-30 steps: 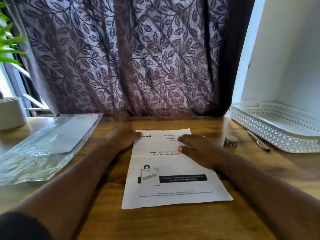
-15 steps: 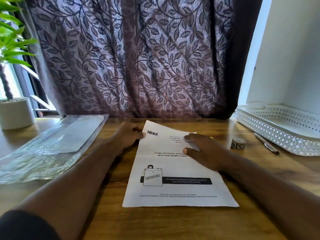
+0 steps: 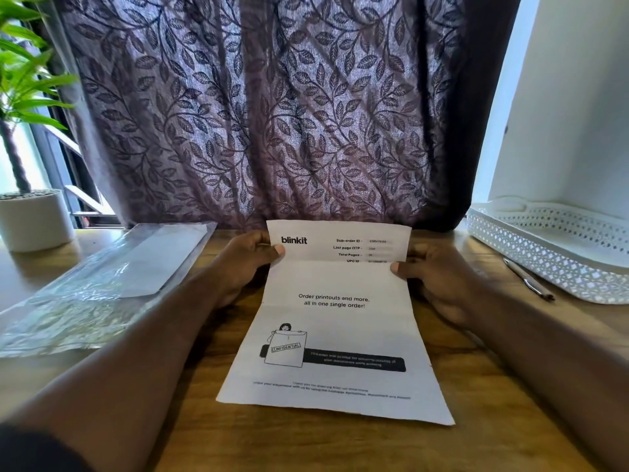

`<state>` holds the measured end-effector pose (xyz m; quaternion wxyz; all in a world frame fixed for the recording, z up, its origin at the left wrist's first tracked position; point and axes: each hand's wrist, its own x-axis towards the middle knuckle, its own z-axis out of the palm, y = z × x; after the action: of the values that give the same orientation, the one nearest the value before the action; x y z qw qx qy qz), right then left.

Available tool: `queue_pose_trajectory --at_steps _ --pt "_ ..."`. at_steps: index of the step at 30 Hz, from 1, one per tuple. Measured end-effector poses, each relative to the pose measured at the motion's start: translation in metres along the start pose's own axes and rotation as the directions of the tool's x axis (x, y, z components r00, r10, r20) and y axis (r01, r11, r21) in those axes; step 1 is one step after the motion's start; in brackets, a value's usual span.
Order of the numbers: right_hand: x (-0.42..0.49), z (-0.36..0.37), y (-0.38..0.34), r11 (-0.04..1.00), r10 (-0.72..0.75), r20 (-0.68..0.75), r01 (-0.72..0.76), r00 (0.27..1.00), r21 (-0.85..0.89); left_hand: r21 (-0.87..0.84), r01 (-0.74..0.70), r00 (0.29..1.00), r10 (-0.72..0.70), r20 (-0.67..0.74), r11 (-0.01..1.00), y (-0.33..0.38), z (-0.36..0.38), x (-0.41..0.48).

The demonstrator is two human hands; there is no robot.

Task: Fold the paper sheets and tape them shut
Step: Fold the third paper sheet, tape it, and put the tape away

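Observation:
A white printed paper sheet (image 3: pixel 335 321) lies on the wooden table (image 3: pixel 340 444) in front of me, its far end lifted off the wood and standing almost upright. My left hand (image 3: pixel 243 262) pinches the sheet's upper left edge, thumb on the printed face. At the upper right edge my right hand (image 3: pixel 434 270) pinches the sheet the same way. The near edge of the sheet rests on the table. No tape is visible now.
A clear plastic bag with a white envelope (image 3: pixel 102 277) lies at the left. A white pot with a plant (image 3: pixel 32 218) stands at the far left. A white perforated tray (image 3: pixel 558 247) sits at the right with a pen (image 3: pixel 529 279) beside it. A curtain hangs behind.
Both hands went from lying on the sheet's far end to pinching its upper edges, and the far end has risen off the table. A small roll near the pen is now hidden.

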<state>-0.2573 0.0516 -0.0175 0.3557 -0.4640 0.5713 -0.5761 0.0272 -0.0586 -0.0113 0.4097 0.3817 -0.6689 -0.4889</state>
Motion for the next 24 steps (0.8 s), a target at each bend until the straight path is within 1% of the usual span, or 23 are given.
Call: queue_pose_trajectory --at_steps 4,6,8,10,12,14,17,20,22,24 --pt "-0.0008 0.0001 -0.0032 0.99 0.002 -0.022 0.001 1.0 0.141 -0.013 -0.015 0.994 0.016 0.105 1.0 0.0009 0.0016 -0.0009" --pt "-0.0007 -0.0028 -0.0041 0.986 -0.002 -0.025 0.006 1.0 0.168 -0.02 -0.022 0.991 0.025 0.135 1.0 0.0028 0.0051 -0.0037" --pt "-0.0009 -0.0038 -0.0048 0.988 0.0 -0.01 0.002 1.0 0.156 -0.087 -0.007 0.987 0.021 0.157 0.996 0.0009 0.0028 -0.0025" --pt "-0.0019 -0.004 -0.0053 0.989 0.007 -0.001 -0.007 1.0 0.149 -0.144 -0.001 0.99 0.022 0.142 0.99 -0.002 -0.0004 -0.0015" --pt "-0.0029 -0.004 -0.0061 0.987 0.006 0.005 -0.007 1.0 0.161 -0.133 -0.006 0.995 0.019 0.093 0.991 -0.0031 -0.0025 0.0002" --pt "-0.0041 -0.0042 -0.008 0.985 0.004 0.012 -0.006 1.0 0.174 -0.115 -0.003 0.997 0.012 0.079 0.993 -0.0007 -0.0013 -0.0015" --pt "-0.0037 -0.0032 -0.0091 0.985 0.007 0.022 -0.011 1.0 0.174 -0.152 0.042 0.997 -0.03 0.075 0.988 0.0027 -0.003 -0.004" --pt "-0.0042 -0.0031 -0.0096 0.978 0.041 0.019 -0.044 0.999 0.205 -0.185 0.066 0.997 -0.057 0.054 0.981 0.004 -0.0045 -0.0034" --pt "-0.0052 -0.0037 -0.0076 0.985 0.022 0.034 -0.028 0.999 0.169 -0.171 0.045 0.998 -0.037 0.049 0.984 0.0028 -0.0028 -0.0024" --pt "-0.0057 -0.0023 -0.0047 0.994 -0.022 0.025 0.019 0.999 0.108 -0.141 -0.006 0.997 0.017 0.073 0.99 0.0018 -0.0011 -0.0021"
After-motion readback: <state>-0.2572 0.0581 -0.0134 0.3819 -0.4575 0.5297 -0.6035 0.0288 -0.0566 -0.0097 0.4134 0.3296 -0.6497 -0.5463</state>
